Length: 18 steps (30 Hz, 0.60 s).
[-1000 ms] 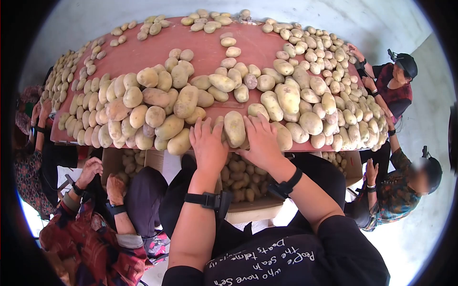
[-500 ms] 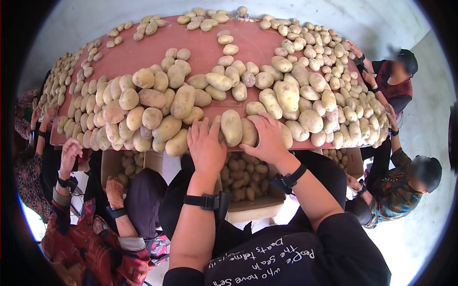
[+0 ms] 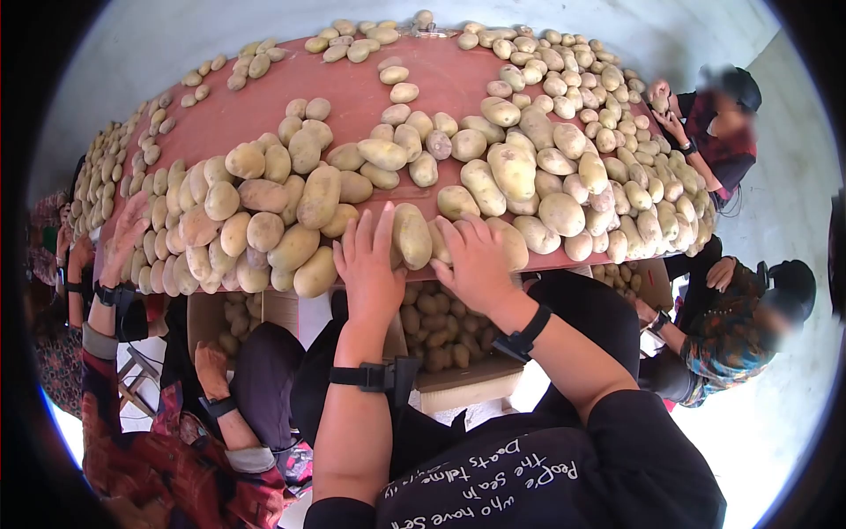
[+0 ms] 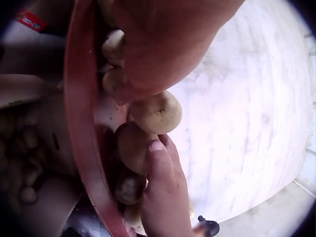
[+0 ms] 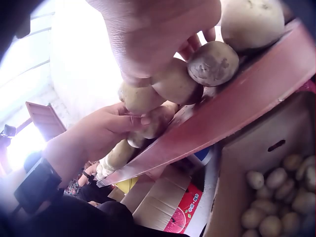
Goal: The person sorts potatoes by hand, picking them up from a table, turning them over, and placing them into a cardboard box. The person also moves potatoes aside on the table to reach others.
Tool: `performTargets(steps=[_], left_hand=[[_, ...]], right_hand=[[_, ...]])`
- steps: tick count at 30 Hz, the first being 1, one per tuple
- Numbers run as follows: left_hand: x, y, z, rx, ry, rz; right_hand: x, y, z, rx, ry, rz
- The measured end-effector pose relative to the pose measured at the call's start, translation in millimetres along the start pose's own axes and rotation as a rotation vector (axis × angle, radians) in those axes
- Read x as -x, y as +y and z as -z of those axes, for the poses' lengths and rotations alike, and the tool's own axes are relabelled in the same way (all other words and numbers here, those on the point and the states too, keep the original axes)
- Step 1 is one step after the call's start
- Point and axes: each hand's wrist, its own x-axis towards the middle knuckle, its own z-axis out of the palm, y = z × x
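Note:
Potatoes are heaped along the near edge of a red table (image 3: 414,191). A large oblong potato (image 3: 411,236) stands between the two hands. Extended fingers of the left hand (image 3: 368,267) rest along its left side; in the left wrist view the left hand (image 4: 168,44) partly covers the potatoes. The right hand (image 3: 478,264) curves its thumb and fingers round a smaller potato (image 3: 438,243) just right of the large one. Its thumb presses that potato (image 4: 133,147) in the left wrist view. From the right wrist, the right hand (image 5: 163,34) arches over potatoes, partly hiding them.
Below the table edge, a cardboard box (image 3: 467,388) holds many potatoes, and another box (image 3: 207,326) stands to its left. Other people sit at both sides, one reaching an arm (image 3: 110,264) to the table's left. More potatoes (image 3: 617,159) cover the right side.
The table and potatoes have shifted left in the head view. The right hand's fingers have moved round a smaller potato beside the large one. The left neighbour's hand has risen to the table edge.

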Motion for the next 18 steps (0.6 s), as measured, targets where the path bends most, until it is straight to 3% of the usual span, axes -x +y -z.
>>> performTargets(steps=[7,13,18], left_hand=[[-3,1,-3,0.084,0.006,-0.13],[-8,4,-5,0.226,0.02,-0.05],[-9,-9,-16,0.46,0.176,0.031]], right_hand=[[15,-15,-19,0.048,0.05,-0.062],[12,-14,-14,-0.018,0.043,-0.026],[8,-17,-28,-0.043,0.089,0.038]])
